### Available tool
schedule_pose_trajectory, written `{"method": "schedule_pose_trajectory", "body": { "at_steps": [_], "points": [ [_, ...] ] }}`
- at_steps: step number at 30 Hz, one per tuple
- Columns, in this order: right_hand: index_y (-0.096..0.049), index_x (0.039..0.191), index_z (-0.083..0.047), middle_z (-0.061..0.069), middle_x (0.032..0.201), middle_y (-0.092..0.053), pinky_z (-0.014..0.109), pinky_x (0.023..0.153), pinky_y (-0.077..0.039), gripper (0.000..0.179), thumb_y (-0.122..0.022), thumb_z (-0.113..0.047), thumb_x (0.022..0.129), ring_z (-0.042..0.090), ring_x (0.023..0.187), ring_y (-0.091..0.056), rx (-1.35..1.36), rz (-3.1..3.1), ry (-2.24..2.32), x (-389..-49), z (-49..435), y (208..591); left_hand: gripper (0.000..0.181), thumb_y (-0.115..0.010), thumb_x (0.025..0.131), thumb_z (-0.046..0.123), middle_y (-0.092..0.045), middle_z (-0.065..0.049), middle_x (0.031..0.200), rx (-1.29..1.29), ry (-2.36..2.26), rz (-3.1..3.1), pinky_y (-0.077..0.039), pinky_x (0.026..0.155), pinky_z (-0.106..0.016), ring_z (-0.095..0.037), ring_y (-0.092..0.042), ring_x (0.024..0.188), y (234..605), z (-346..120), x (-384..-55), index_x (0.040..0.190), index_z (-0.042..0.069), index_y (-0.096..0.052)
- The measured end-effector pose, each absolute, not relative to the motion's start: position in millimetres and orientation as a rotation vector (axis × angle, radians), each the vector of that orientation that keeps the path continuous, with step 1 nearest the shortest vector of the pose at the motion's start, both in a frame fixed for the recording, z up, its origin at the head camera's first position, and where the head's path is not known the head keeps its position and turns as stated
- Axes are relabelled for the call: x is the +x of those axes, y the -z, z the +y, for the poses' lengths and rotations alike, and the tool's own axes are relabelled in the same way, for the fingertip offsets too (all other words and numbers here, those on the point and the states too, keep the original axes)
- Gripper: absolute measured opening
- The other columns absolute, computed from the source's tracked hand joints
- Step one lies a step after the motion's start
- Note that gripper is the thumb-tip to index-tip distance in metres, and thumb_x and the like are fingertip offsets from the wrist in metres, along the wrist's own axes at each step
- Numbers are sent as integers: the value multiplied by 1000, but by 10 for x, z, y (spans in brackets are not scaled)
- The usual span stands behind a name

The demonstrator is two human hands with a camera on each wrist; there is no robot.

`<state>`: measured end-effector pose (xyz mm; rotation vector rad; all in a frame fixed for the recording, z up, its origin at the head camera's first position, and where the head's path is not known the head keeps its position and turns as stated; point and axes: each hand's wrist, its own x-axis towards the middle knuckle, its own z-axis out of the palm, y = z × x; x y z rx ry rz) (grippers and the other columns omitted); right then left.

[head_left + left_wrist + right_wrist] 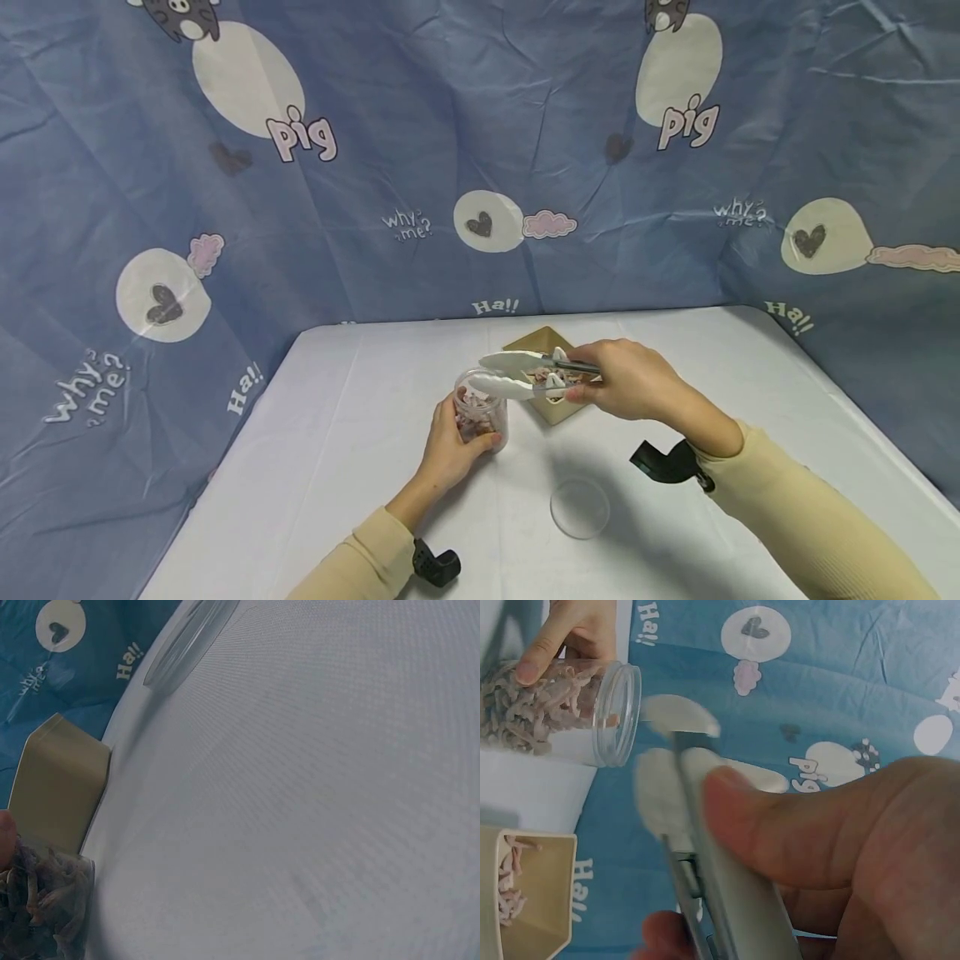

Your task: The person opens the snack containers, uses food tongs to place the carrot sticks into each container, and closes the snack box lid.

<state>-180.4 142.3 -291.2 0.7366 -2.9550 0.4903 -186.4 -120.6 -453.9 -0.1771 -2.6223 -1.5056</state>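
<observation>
My left hand point(444, 450) grips a clear round jar point(487, 425) standing on the table, its thumb against the near side. Through the jar's wall show many small pinkish-brown dried pieces point(544, 709), and its mouth is uncovered. Tongs point(562, 364) with white heads and metal arms are held in my right hand point(637, 383), thumb along one arm in the right wrist view. Their two heads stand apart over the jar's mouth, with nothing visible between them. Below the tongs, a beige box point(543, 337) contains more of the dried pieces.
A clear round lid point(580, 508) lies flat on the white table point(375, 400), nearer than the jar and box. Behind the table hangs a blue printed cloth point(405, 125). Black straps point(437, 565) hang at both wrists.
</observation>
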Motion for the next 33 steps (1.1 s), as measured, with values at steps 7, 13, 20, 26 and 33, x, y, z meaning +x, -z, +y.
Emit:
{"method": "schedule_pose_trajectory", "body": {
  "at_steps": [7, 13, 20, 26, 33],
  "points": [
    [-61, 110, 1, 13, 96, -66, 49, 77, -50, 29, -66, -22, 92, 29, 88, -62, 637, -2908, -486, -1934, 1480, 2984, 87, -80, 82, 29, -41, -20, 143, -160, 1489, -2629, -34, 115, -57, -38, -42, 135, 4554, -1217, -1869, 148, 3, -29],
    [-55, 128, 3, 19, 99, -68, 51, 71, -52, 45, -62, -22, 91, 34, 87, -66, 425, -3032, -304, -2151, 1518, 3124, 88, -80, 82, 28, -41, -20, 143, -143, 1499, -2632, -36, 113, -56, -37, -44, 133, 4563, -1214, -1870, 148, 3, -28],
    [-63, 100, -8, 10, 89, -65, 48, 61, -51, 20, -59, -21, 86, 28, 77, -61, 426, -3251, -56, -2300, 1480, 3003, 89, -80, 82, 30, -41, -20, 143, -155, 1509, -2637, -35, 114, -56, -38, -43, 134, 4551, -1215, -1864, 149, 3, -28],
    [-66, 76, -14, 4, 84, -61, 45, 63, -54, 19, -63, -30, 87, 22, 75, -55, 382, -3393, 244, -2404, 1229, 2669, 90, -79, 82, 34, -40, -20, 145, -147, 1516, -2641, -31, 117, -57, -38, -40, 137, 4547, -1223, -1860, 150, 4, -27],
    [-66, 72, -13, 5, 83, -64, 42, 62, -54, 21, -60, -24, 88, 22, 73, -55, 347, -3352, 311, -2539, 1018, 2758, 91, -79, 83, 36, -40, -20, 145, -154, 1514, -2642, -32, 116, -57, -37, -41, 137, 4547, -1227, -1879, 150, 5, -26]
  ]
}}
